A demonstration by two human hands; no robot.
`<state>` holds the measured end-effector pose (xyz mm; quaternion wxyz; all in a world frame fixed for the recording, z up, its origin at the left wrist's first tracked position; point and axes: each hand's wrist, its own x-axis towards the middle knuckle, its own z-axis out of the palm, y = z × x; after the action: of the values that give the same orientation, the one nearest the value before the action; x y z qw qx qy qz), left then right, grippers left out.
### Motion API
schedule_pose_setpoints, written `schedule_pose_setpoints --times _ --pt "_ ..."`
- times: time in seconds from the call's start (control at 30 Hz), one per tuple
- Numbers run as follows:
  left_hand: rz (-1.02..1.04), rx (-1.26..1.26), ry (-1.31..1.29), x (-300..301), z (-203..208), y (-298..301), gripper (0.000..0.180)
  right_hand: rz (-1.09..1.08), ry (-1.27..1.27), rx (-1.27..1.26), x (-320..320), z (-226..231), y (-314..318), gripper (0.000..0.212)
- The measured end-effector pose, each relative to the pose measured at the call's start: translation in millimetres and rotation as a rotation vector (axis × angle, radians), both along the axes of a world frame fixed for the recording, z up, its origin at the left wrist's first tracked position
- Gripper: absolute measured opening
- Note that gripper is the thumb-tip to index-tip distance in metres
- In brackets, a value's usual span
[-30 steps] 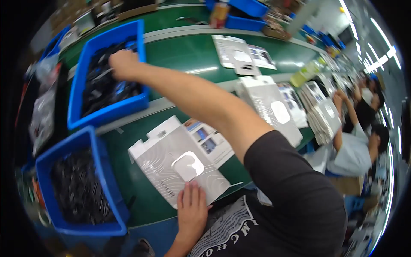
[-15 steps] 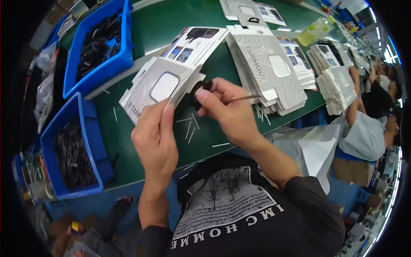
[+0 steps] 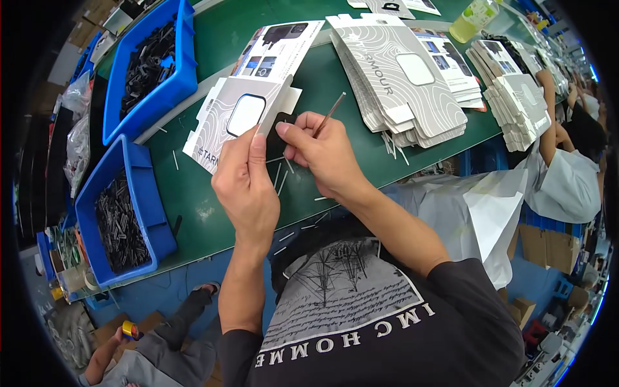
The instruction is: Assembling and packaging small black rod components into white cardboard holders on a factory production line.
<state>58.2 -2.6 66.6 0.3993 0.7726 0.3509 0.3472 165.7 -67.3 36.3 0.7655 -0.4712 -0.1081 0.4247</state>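
Note:
My left hand pinches the lower edge of a grey printed cardboard box, folded nearly flat, with a rounded window and an upturned side flap. Close beside it, my right hand grips a small flat black piece between thumb and fingers, against the box's flap side. A thin metal rod-like tool sticks up from the same right hand; its lower end is hidden by the fingers. What kind of part the black piece is cannot be made out. Under the hands, thin white strips lie on the green table.
Two blue bins, one with black parts and one with small dark pieces, stand at left. A stack of flat boxes lies to the right, another stack beyond. A bottle stands far right. Co-workers sit at right; someone is at lower left.
My right hand has brought the black piece left, up to the box's flap side. The metal tool has turned from pointing right to pointing up. The head view has shifted slightly.

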Motion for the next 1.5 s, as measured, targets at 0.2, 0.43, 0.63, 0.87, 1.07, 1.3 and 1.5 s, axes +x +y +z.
schedule_pose_setpoints --times 0.2,0.43,0.63,0.87,1.07,1.3,1.5 --pt "-0.293 0.042 -0.174 -7 -24 11 0.025 0.032 -0.211 -0.109 9 -5 -4 0.012" --pt "-0.224 -0.112 0.144 3 0 14 0.013 0.043 -0.007 0.047 1 -32 6 0.019" --pt "-0.290 -0.133 0.095 4 -13 13 0.014 0.284 0.339 0.048 30 -41 0 0.022" --pt "-0.232 0.425 0.235 -23 -93 25 0.026 0.081 -0.092 -0.305 11 -3 -36 0.014" --pt "-0.060 0.506 0.172 -9 -108 8 0.015 0.449 -1.143 0.141 -26 79 100 0.013" --pt "0.016 0.566 0.315 -10 -91 0 0.010 1.002 -1.977 0.138 -152 60 295 0.015" --pt "0.083 0.568 0.138 -7 -106 5 0.009 1.205 -2.160 0.076 -198 29 343 0.015"
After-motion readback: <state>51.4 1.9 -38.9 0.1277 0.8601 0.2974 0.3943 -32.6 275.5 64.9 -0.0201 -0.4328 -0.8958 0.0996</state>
